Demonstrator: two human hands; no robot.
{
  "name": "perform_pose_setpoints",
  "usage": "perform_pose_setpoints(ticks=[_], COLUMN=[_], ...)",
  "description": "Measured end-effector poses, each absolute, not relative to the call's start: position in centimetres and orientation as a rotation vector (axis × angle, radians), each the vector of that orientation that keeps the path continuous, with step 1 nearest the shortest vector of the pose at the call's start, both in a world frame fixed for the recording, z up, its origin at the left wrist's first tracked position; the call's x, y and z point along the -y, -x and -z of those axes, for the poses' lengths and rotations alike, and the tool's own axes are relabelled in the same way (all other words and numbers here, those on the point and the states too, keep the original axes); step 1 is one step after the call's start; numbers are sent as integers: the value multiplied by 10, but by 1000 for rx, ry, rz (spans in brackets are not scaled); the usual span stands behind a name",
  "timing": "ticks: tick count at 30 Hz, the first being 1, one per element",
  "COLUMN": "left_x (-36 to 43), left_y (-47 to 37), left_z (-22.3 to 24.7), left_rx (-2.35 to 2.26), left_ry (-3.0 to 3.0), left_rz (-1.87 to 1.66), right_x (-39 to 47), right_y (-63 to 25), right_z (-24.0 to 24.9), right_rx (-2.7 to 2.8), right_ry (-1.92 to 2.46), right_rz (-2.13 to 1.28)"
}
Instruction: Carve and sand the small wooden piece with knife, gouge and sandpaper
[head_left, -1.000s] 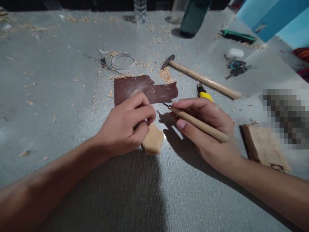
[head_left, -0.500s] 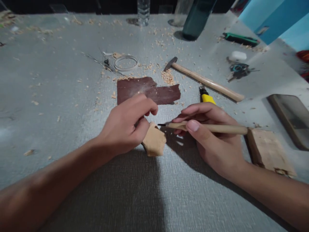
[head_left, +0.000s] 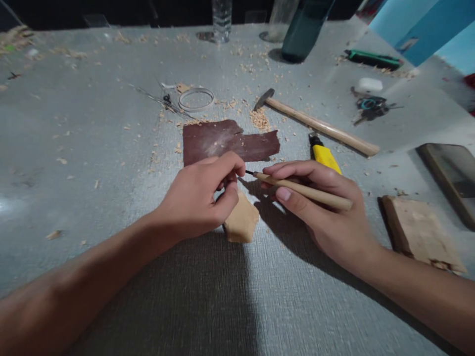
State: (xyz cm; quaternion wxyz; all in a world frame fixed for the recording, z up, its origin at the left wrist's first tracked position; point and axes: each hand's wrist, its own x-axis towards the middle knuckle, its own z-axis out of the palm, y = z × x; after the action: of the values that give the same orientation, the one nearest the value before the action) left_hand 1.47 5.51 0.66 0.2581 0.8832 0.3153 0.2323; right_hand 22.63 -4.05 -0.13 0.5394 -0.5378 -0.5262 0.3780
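Note:
My right hand [head_left: 326, 202] is closed around the pale wooden handle of a small carving tool [head_left: 308, 192], held like a pen. Its thin dark tip points left and meets the fingertips of my left hand [head_left: 204, 195]. The fingers of that left hand are curled, thumb and forefinger close together; what they hold, if anything, is hidden. Just below the left thumb is a small, angular piece of light wood [head_left: 242, 220], its upper left part covered by the hand. Behind the left hand lies a torn brown sheet, apparently sandpaper [head_left: 213, 138].
A hammer [head_left: 322, 123] and a yellow-handled cutter [head_left: 325, 155] lie beyond my right hand. At the right are a wooden block [head_left: 423, 230] and a phone [head_left: 451, 178]. Bottles [head_left: 306, 32] stand at the back. Wood shavings [head_left: 261, 120] are scattered about.
The carving tool's tip has risen away from the wood piece to my left fingertips, and its handle now slants down to the right. My left hand has shifted slightly right, fingers drawn closer together.

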Motion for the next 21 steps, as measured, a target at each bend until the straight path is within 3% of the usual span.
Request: perform_pose_setpoints(ticks=[21], left_x=[-82], left_y=[-7], left_z=[-26], left_rx=[-180], left_ry=[-2263], left_rz=[-80], right_x=[38], right_y=[-229], right_z=[4], right_rx=[1192], right_ry=[1300], right_rz=[-907])
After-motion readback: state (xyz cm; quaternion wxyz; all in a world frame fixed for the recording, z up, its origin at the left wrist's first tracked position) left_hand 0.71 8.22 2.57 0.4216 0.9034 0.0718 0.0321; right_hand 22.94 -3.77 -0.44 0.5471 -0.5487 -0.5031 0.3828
